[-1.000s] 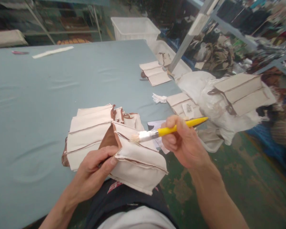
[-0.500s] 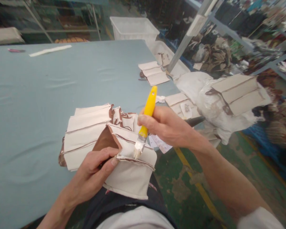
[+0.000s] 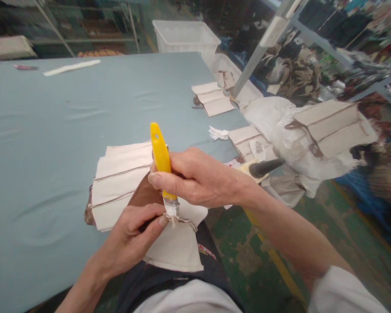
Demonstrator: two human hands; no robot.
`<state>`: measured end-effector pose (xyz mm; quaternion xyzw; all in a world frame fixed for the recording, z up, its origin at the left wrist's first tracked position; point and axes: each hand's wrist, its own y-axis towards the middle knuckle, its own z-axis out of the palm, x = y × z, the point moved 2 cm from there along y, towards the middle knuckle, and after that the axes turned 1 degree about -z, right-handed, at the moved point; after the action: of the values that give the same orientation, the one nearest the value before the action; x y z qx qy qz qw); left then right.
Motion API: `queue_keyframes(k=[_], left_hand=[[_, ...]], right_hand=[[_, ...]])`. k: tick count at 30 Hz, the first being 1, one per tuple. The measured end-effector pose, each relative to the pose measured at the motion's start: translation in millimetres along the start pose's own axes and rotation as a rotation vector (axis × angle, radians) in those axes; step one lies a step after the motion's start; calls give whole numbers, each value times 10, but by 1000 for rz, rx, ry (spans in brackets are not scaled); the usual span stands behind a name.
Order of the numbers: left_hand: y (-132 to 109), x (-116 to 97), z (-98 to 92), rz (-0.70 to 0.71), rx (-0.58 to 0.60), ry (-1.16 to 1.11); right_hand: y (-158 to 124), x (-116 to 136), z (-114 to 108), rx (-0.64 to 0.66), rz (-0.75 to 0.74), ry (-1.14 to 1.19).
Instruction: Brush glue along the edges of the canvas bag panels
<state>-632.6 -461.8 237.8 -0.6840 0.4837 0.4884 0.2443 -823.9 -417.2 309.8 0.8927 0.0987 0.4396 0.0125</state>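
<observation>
My right hand (image 3: 195, 176) is closed around a yellow-handled paintbrush (image 3: 161, 154), held nearly upright with its bristles down. The bristle tips touch a dark-edged seam on a cream fabric piece (image 3: 174, 245) with a brown inner side. My left hand (image 3: 137, 230) pinches this piece at its left edge, thumb on top, right beside the brush tip. Part of the piece lies hidden behind my right hand and the brush. Just beyond, on the table, rests a stack of similar cream pieces (image 3: 120, 187) with brown seams.
A blue-green covered table (image 3: 52, 130) spreads to the left. More sewn pieces (image 3: 213, 98) lie along its right edge, near a crumpled white scrap (image 3: 218, 133). White plastic bags (image 3: 273, 117) and a dark-handled tool (image 3: 267, 166) are at the right. A white bin (image 3: 187, 37) stands behind.
My right hand has brought the brush leftward along the seam, close to my left fingers. The brush now leans the other way. My left hand keeps its pinch on the piece.
</observation>
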Motion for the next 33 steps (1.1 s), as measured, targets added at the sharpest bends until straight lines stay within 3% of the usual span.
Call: queue_keyframes(k=[4, 7, 12, 16, 18, 20, 23, 29, 33], left_hand=[[15, 39, -2, 2, 16, -61], [-35, 122, -31, -62, -35, -71], [-74, 170, -42, -194, -147, -108], [12, 155, -15, -351, -229, -189], [57, 172, 6, -427, -229, -260], [96, 195, 31, -474, -193, -318], [151, 203, 67, -465, -109, -331], [227, 131, 123, -427, 57, -277], [222, 80, 143, -409, 85, -341]], right_hand=[[62, 5, 33, -60, 2, 57], [38, -126, 111, -187, -65, 240], [-139, -431, 302, -597, -24, 619], [-429, -511, 337, -951, 155, 666], [-591, -472, 331, -1037, 204, 668], [-716, -402, 339, -1025, 232, 648], [-795, -292, 353, -900, 244, 540], [-750, -132, 201, -794, 190, -23], [-676, -79, 153, -699, 108, -285]])
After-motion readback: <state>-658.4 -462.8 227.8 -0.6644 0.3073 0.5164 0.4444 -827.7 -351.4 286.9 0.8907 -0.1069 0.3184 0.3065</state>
